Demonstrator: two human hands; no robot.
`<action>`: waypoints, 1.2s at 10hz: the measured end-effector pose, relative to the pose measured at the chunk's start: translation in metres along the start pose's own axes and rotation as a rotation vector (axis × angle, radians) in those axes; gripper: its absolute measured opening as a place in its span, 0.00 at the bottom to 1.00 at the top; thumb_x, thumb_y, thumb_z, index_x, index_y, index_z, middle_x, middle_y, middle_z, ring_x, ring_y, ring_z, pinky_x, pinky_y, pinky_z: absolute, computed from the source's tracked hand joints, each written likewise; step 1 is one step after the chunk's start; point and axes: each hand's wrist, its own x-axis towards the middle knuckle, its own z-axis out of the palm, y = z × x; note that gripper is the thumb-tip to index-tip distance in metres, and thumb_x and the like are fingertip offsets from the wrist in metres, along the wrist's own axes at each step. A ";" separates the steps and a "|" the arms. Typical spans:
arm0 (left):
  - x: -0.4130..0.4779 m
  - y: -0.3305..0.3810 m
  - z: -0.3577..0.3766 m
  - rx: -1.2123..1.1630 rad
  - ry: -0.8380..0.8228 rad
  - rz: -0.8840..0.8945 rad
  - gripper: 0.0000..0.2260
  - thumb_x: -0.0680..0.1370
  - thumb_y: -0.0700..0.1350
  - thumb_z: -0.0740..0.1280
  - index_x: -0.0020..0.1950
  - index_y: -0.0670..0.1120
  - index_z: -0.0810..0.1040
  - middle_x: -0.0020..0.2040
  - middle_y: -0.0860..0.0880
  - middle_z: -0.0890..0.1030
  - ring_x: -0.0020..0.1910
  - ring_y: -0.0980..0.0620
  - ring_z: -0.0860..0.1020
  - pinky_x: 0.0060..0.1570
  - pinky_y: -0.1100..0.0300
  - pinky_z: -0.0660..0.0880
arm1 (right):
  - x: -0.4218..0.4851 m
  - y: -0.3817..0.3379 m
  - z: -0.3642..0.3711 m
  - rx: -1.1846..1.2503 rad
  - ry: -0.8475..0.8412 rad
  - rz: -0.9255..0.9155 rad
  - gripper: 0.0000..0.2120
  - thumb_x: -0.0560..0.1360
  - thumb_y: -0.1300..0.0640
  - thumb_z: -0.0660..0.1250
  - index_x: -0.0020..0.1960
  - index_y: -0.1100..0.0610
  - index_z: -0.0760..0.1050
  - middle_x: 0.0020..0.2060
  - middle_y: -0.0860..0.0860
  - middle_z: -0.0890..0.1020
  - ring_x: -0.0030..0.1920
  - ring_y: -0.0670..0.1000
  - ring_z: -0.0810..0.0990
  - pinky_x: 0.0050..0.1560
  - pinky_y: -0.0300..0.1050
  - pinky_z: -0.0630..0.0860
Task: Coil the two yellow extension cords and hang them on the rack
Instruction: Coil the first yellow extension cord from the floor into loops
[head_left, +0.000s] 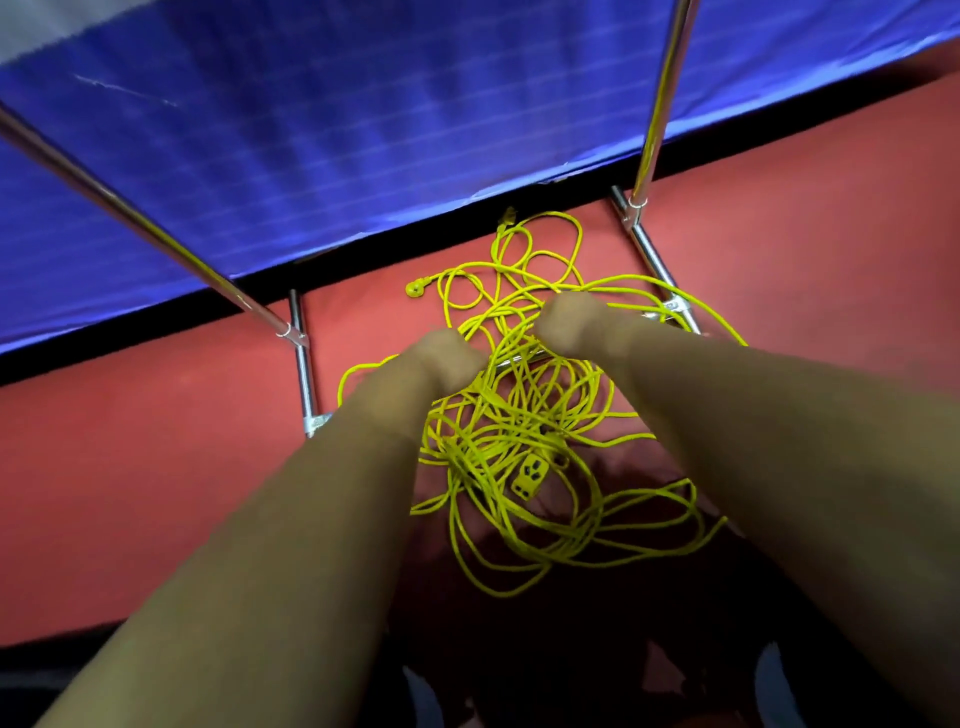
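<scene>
1. One tangled heap of yellow cords (519, 431) is seen in the middle of the frame, spread over a red floor (156, 467). The two cords cannot be told apart within the tangle.
2. One yellow socket block (527, 475), with dark openings on its face, is seen lying in the lower middle of the heap.
3. Two plugs are counted at the heap's upper edge. The left plug (414, 288) lies on the floor, and the upper plug (506, 215) lies just beside the foot of a blue sheet (363, 130).
4. One chrome rack (649, 156) is seen. Two of its poles are angled toward the upper left and upper right of the frame, and two base bars lie on the floor. The cords are spread between these bars, and some loops are laid across the right one.
5. The upper part of the frame is filled by the blue sheet.
6. Two bare hands are counted. The left hand (447, 358) and the right hand (571, 322) are lowered onto the upper strands of the heap. Both are blurred and the fingers are hidden, so whether anything is gripped cannot be told.
</scene>
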 end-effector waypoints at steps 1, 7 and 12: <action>0.025 -0.016 0.004 -0.105 0.001 -0.042 0.13 0.81 0.46 0.64 0.55 0.38 0.82 0.51 0.41 0.83 0.49 0.40 0.81 0.46 0.54 0.75 | 0.003 0.022 0.011 0.016 -0.007 0.016 0.14 0.84 0.58 0.58 0.57 0.63 0.80 0.60 0.63 0.82 0.64 0.64 0.81 0.55 0.49 0.75; 0.171 -0.007 0.016 -0.577 0.074 -0.156 0.07 0.82 0.47 0.61 0.50 0.46 0.76 0.47 0.42 0.81 0.37 0.44 0.79 0.45 0.50 0.80 | 0.049 0.074 0.037 0.270 0.033 0.138 0.28 0.81 0.51 0.65 0.80 0.55 0.65 0.74 0.61 0.70 0.74 0.63 0.71 0.72 0.55 0.71; 0.171 0.010 0.026 0.412 0.265 0.148 0.19 0.79 0.35 0.59 0.69 0.47 0.73 0.67 0.42 0.76 0.66 0.37 0.77 0.60 0.45 0.74 | 0.051 0.094 0.041 0.210 -0.013 0.055 0.32 0.78 0.51 0.68 0.81 0.46 0.65 0.75 0.56 0.65 0.68 0.61 0.77 0.72 0.53 0.72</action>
